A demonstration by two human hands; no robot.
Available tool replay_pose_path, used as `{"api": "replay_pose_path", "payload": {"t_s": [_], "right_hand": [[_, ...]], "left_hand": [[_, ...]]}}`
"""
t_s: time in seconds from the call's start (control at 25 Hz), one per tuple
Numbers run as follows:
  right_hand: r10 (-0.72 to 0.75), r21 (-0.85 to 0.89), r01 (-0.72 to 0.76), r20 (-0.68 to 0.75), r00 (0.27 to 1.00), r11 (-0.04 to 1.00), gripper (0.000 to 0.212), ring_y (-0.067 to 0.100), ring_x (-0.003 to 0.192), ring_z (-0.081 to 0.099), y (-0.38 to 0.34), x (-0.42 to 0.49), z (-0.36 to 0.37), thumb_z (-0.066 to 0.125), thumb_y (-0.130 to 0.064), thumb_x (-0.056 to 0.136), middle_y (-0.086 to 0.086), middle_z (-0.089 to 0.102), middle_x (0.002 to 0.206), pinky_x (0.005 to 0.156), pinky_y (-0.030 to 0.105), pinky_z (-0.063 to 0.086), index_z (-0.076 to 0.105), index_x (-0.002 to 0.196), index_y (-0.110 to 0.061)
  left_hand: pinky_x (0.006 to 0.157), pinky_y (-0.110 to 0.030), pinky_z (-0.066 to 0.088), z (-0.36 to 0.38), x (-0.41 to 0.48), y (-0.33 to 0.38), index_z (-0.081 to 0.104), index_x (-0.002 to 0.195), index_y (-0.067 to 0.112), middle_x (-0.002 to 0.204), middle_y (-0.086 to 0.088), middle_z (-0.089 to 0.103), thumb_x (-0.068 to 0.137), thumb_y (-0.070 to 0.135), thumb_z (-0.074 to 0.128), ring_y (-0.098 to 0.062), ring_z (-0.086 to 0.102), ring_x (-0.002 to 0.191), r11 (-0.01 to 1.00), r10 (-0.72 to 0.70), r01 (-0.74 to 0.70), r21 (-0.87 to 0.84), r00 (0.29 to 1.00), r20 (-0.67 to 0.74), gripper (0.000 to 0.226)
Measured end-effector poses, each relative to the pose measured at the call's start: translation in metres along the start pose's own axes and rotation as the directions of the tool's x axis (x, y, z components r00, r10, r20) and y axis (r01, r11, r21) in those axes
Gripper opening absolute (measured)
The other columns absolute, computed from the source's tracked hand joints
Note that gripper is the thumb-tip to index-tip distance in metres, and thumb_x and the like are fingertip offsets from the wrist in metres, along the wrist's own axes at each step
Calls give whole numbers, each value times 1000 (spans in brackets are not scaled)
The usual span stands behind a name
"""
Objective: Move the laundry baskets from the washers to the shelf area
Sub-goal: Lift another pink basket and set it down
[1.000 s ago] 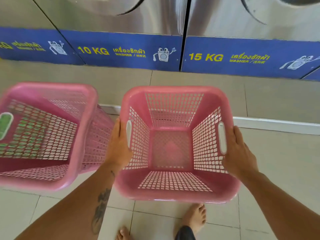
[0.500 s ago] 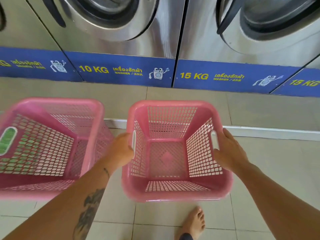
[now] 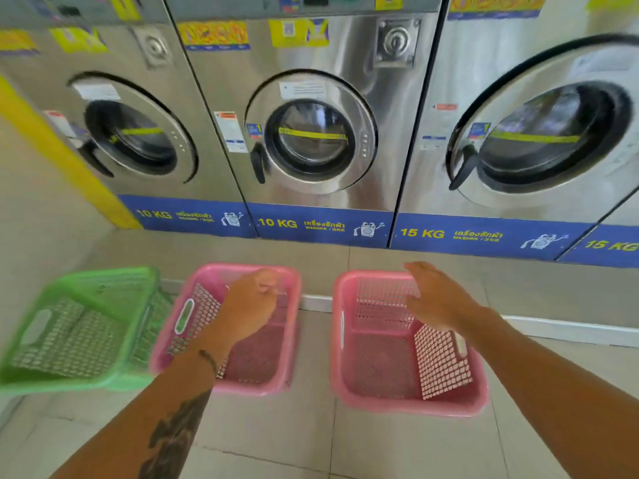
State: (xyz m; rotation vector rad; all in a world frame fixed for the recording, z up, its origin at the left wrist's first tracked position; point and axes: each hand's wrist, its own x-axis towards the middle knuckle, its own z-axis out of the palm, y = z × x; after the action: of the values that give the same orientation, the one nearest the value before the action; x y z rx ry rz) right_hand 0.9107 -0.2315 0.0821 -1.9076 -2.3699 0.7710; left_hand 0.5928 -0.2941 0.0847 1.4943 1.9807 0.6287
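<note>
Both hands are empty, neither gripping anything: left hand [image 3: 250, 302] loosely curled above the middle pink basket [image 3: 193, 326], right hand [image 3: 439, 299] spread flat over the right pink basket [image 3: 380, 371]. Both pink baskets and a green basket [image 3: 79, 326] stand on the tiled floor [image 3: 311, 440] just before the washers [image 3: 311, 140]. Assessment: no basket has reached the shelf area; all three remain to be moved. Shelf area not in view. Green basket is blurred, its left edge cut off. Whether either hand touches a rim cannot be determined.
</note>
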Motion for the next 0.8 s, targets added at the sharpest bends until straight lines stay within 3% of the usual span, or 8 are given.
{"api": "replay_pose_path", "payload": {"t_s": [0.12,0.24,0.36,0.48,0.68,0.8], "right_hand": [[-123,-9,123,2,992,992,66,31,137,38,-61,10,-31,56,-22,87,9,33,153,108,46,37,31,147,-12],[-242,5,242,-7,970,970,61,31,128,47,-125,18,-53,58,-22,85,9,42,146,100,42,43,40,142,-12],[-343,-9,342,-33,939,940,46,32,120,51,-202,19,-65,60,-20,86,12,51,135,95,38,42,49,129,-8],[-417,-42,416,-37,908,909,44,35,121,50,-280,17,-55,59,-17,86,19,52,135,99,43,41,51,127,-1],[-466,-31,466,-21,884,884,55,35,131,42,-412,14,-8,54,-24,93,20,43,146,105,43,37,40,140,1],[-455,-1,455,-18,891,891,59,34,134,40,-481,14,24,55,-24,91,18,41,147,108,41,34,37,143,-1]], "left_hand": [[87,-30,51,-68,-28,-7,72,96,17,102,-13,73,78,11,45,-25,67,91,999,-40,44,30,990,-133,33],[95,-30,46,-127,-60,-19,70,112,10,116,-8,70,82,10,46,-25,65,107,985,-170,171,-19,956,-240,39],[90,-38,49,-181,-99,-40,70,112,4,114,-16,70,81,18,44,-35,66,105,975,-221,203,-89,909,-353,43],[92,-40,50,-238,-133,-77,71,105,14,118,-16,69,80,25,42,-37,64,109,963,-269,232,-138,868,-417,40],[83,-24,45,-333,-161,-172,67,115,22,120,-4,68,90,19,44,-23,64,105,953,-303,265,-147,840,-451,35],[83,-28,51,-376,-161,-228,66,118,23,123,-6,65,89,15,46,-24,64,104,947,-320,266,-181,835,-447,37]]}}
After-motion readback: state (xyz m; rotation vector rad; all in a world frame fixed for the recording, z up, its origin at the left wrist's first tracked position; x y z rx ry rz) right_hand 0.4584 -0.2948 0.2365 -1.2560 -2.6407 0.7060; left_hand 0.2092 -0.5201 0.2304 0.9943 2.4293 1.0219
